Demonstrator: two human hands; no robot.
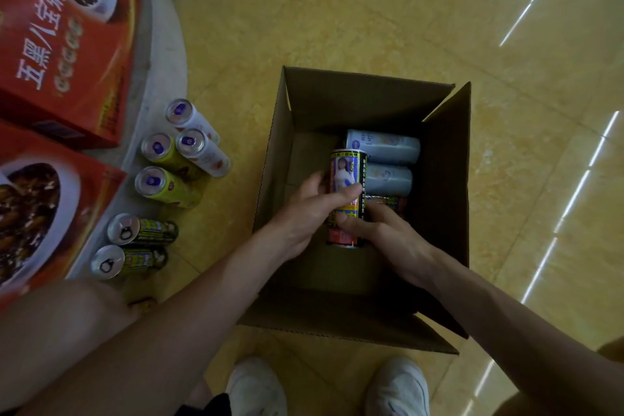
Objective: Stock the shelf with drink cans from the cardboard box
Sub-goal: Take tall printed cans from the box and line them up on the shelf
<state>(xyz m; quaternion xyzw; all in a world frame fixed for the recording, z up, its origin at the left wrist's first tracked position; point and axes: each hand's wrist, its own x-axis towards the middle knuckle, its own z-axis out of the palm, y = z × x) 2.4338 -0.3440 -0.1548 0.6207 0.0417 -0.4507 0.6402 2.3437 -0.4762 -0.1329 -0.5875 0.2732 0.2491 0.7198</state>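
An open cardboard box [445, 179] stands on the floor below me. Both my hands reach into it. My left hand [314, 209] grips a black and yellow printed can [347, 172], thumb across its front. My right hand [381, 233] has its fingers curled round the lower part of a similar can [388, 201] lying beside it. Two pale blue cans [385, 145] lie on their sides at the box's far end. The box bottom under my hands is hidden.
Several cans stand on the floor to the left: pale and yellow ones [175, 159], black-yellow ones [135, 243]. Red cartons [64, 54] sit on a curved grey shelf base [165, 44]. My knee [57, 321] and white shoes [256, 388] are below.
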